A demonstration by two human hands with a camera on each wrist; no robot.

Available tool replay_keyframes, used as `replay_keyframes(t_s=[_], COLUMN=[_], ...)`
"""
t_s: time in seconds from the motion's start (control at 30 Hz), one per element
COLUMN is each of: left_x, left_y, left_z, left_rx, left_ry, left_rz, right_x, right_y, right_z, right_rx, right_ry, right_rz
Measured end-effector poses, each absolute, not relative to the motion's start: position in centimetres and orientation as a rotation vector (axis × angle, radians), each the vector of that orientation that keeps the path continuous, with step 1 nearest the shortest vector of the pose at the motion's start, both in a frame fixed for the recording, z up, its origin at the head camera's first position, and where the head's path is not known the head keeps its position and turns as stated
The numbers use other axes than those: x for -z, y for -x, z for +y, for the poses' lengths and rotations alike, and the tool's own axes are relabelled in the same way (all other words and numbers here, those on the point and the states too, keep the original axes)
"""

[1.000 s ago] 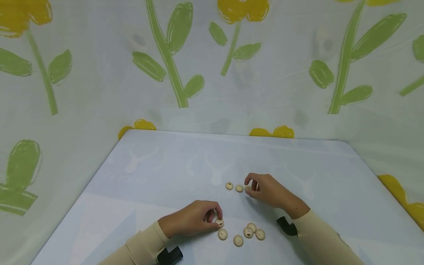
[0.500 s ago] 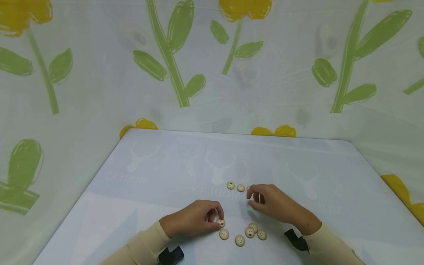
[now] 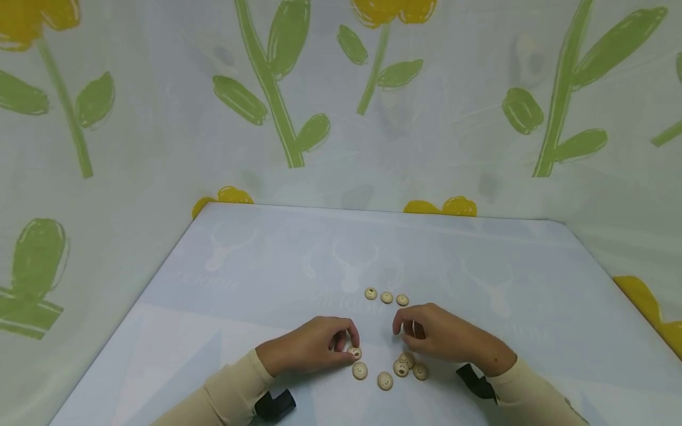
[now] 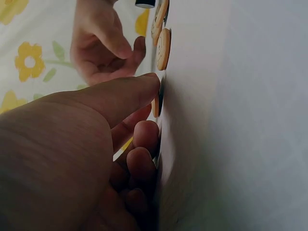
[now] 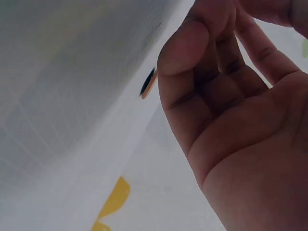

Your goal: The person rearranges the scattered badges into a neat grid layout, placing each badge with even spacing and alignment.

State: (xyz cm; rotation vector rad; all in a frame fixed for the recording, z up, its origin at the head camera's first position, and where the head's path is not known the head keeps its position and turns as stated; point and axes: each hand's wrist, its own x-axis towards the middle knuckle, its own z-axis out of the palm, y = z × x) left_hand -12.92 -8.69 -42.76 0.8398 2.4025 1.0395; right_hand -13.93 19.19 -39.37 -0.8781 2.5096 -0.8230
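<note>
Round pale wooden buttons lie on the table. In the head view my left hand [image 3: 311, 346] pinches one button [image 3: 355, 352] between thumb and index finger, down at the tabletop. The left wrist view shows that button [image 4: 155, 107] edge-on, partly hidden by the thumb. Just in front of it lies another button [image 3: 360, 371]. My right hand [image 3: 439, 334] hovers with loosely bent fingers and nothing in them, between a far row of three buttons [image 3: 386, 297] and a near cluster of three [image 3: 401, 368]. In the right wrist view one button [image 5: 149, 85] shows beyond the fingers.
A single button [image 3: 385, 380] lies near the front, left of the cluster. The pale table [image 3: 266, 254] has faint deer-head prints. Behind it hangs a white cloth [image 3: 453, 130] with yellow flowers and green leaves. Dark wrist cameras [image 3: 274, 406] sit under both forearms.
My right hand has let go of the third button in the far row and drawn back toward the near cluster, uncovering it. The left hand keeps its pinch in the same place.
</note>
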Motion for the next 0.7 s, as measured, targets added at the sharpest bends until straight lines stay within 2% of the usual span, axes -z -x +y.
replay_keyframes(t_s=[0.7], left_x=[43.14], left_y=[12.9], left_z=[-8.58], left_rx=[-1.054], left_ry=[-0.858], left_rz=[2.396], right_x=[39.06], right_y=[13.03], right_z=[19.6], right_rx=[0.855], right_ry=[0.952], right_rz=[2.344])
